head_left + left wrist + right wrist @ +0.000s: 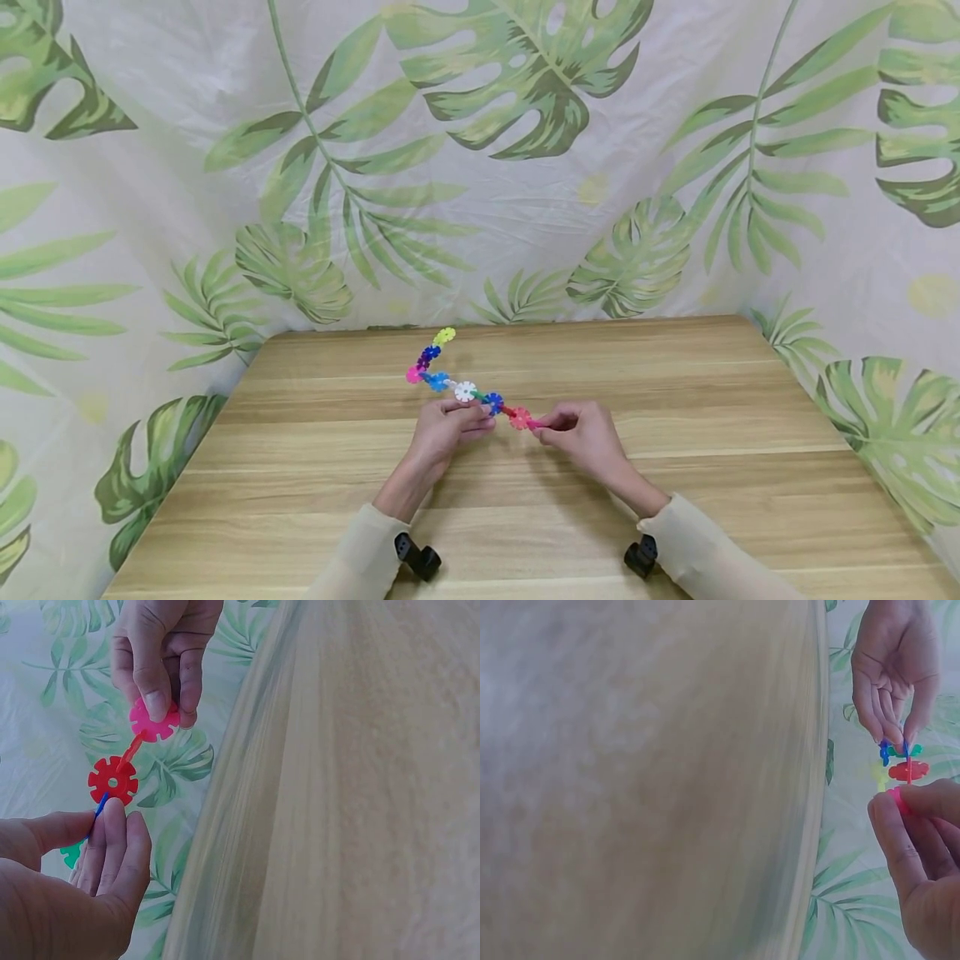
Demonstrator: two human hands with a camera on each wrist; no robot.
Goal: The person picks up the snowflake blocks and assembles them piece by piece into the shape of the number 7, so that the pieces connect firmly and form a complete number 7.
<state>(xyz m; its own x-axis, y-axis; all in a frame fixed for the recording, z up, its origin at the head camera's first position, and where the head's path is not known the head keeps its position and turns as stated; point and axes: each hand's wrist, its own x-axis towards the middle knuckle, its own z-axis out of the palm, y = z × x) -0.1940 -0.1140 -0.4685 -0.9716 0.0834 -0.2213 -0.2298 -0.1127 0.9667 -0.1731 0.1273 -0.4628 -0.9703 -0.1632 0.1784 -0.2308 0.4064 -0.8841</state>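
Observation:
A chain of notched, flower-shaped plastic discs, interlocked edge to edge, spans my two hands above the table. My left hand pinches a blue disc between thumb and fingertips. At the chain's near right end, my right hand grips a pink disc by its edge. Between the hands come a red disc and a thin orange-red disc seen edge-on. Past my left hand, the chain runs through a white disc and a light blue disc, bends at a magenta disc, and ends in a yellow disc.
The wooden table extends beneath both forearms, its far edge against a leaf-printed cloth that also hangs at both sides. Black wrist cameras, one on the left cuff and one on the right, sit below the hands.

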